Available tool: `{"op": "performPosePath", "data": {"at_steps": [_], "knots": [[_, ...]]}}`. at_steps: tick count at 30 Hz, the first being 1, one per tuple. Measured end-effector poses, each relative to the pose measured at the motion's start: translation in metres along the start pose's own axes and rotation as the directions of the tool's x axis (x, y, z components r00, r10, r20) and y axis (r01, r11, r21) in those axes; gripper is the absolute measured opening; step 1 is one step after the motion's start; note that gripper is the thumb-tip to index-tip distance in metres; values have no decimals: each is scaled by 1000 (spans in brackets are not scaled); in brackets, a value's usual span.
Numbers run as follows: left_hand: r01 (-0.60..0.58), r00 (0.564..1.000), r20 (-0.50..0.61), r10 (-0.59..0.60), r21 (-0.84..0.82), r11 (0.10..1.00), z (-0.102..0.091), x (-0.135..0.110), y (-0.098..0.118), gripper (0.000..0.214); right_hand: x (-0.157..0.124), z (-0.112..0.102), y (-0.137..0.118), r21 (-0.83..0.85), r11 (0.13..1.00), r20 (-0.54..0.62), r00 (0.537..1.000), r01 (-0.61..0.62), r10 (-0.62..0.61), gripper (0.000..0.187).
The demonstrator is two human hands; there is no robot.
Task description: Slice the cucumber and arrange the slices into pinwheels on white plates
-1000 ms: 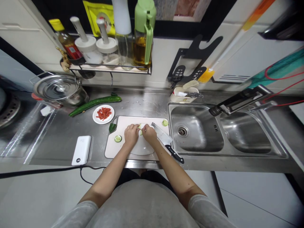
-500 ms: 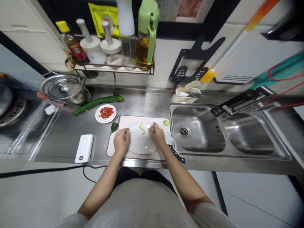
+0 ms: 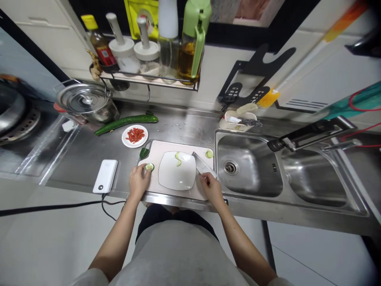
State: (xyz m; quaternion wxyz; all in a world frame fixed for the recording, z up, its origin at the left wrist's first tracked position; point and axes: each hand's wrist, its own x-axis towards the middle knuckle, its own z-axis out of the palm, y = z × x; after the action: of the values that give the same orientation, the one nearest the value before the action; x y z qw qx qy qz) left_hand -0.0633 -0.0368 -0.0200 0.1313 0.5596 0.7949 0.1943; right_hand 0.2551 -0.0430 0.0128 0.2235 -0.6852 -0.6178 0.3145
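A white squarish plate sits on the pale cutting board. Two thin curved cucumber slices lie near the plate's far edge. At the board's left side, my left hand pinches a small stack of cucumber slices between thumb and fingers. My right hand is over the near end of the knife, fingers curled together; it hides most of the handle, and whether it grips it is unclear. More cucumber slices rest in the board's far right corner. A dark green cucumber end lies by the board's handle.
A long cucumber and a small plate of red berries lie behind the board. A white power bank with a cable is at left. The double sink adjoins on the right. A lidded pot stands back left, under a condiment rack.
My left hand has moved left off the plate's edge to the cucumber slices. My right hand has left the plate's far right corner and come nearer, over the knife. The view has shifted slightly.
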Motion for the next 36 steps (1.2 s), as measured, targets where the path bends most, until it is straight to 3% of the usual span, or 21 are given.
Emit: {"op": "performPosePath", "data": {"at_steps": [5,13,19,24,27,32,36], "knots": [[24,1000,4,-24,57,998,0,2,4,40,-1,1,-9,20,999,20,999,40,-40,24],[15,1000,13,-16,38,999,-2,4,0,35,-8,9,-33,25,1000,32,999,-4,3,26],[21,1000,6,-20,-79,997,-4,7,1,29,-11,19,-46,47,999,37,999,-5,4,25],[120,992,67,-108,-225,967,-11,8,5,22,-9,27,-63,58,998,80,997,14,-19,23],[134,985,152,-83,-364,922,-18,7,11,24,-4,34,-78,55,996,117,991,64,-70,23],[130,955,285,80,-646,753,-26,3,30,29,10,52,-101,120,948,108,946,293,-306,28],[218,916,380,129,-741,635,-28,0,48,29,18,62,-110,193,931,136,931,310,-338,21]]}}
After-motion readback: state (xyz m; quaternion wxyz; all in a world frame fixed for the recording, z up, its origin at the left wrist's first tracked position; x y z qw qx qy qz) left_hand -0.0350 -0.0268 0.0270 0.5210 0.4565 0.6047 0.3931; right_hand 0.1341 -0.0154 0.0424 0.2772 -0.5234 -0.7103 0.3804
